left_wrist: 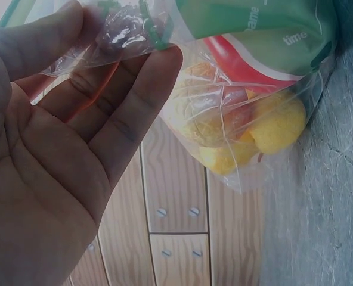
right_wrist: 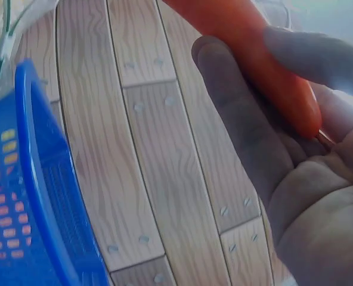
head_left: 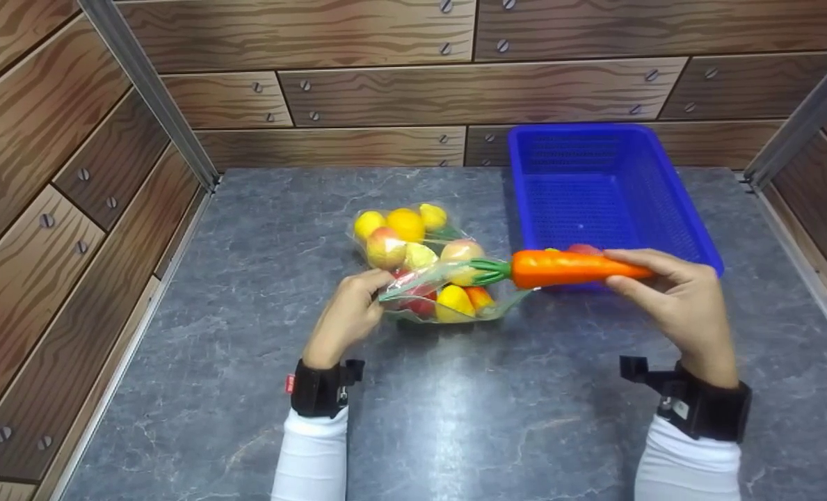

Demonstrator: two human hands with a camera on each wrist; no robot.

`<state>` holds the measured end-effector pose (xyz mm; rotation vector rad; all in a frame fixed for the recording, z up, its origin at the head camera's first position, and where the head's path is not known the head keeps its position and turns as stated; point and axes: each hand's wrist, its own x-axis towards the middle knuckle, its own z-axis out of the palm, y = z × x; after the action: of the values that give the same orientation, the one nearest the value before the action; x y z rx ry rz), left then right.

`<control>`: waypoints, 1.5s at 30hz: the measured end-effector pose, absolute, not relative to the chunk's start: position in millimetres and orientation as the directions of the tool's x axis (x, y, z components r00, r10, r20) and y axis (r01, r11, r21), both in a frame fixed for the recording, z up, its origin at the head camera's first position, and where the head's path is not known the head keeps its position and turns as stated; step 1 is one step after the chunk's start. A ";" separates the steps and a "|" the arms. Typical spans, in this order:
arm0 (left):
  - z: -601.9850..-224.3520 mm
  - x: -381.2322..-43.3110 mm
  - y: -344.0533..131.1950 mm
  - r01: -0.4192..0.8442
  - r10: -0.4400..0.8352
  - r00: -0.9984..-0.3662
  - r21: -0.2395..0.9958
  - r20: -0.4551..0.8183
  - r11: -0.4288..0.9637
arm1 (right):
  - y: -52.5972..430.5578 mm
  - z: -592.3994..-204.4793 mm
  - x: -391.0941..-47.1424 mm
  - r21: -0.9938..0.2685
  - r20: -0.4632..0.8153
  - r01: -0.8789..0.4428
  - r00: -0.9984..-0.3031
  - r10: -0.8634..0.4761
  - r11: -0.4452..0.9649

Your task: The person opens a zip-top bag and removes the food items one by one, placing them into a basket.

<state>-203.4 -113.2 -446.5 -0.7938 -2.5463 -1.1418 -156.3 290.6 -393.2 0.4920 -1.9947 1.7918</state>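
An orange carrot point(head_left: 556, 269) with a green leafy top is held level by its narrow end in my right hand point(head_left: 684, 306), thumb and fingers on either side. Its green top reaches over the mouth of a clear zip bag point(head_left: 503, 306). The bag holds several yellow, orange and red fruits, among them an orange point(head_left: 405, 225) and a yellow fruit point(head_left: 455, 303). My left hand point(head_left: 350, 309) pinches the bag's edge at its left side. In the left wrist view, thumb and fingers point(left_wrist: 155, 74) meet the plastic, and green and red print shows on the bag.
A blue plastic basket point(head_left: 684, 202) stands at the back right; part of a red thing and a green thing show near its front rim, behind the carrot. Wood-patterned walls point(head_left: 385, 94) enclose the grey marbled table point(head_left: 455, 431) at the back and sides.
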 end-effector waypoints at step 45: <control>-444.2 -200.5 -110.4 0.488 0.383 -0.870 0.656 0.310 0.576 | 319.9 -457.7 -218.7 -0.642 0.560 -0.199 -0.781 0.276 0.740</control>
<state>-200.5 -110.4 -444.2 -0.7412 -2.6682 -1.1723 -218.7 319.9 -457.7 -0.0576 -2.2818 0.9405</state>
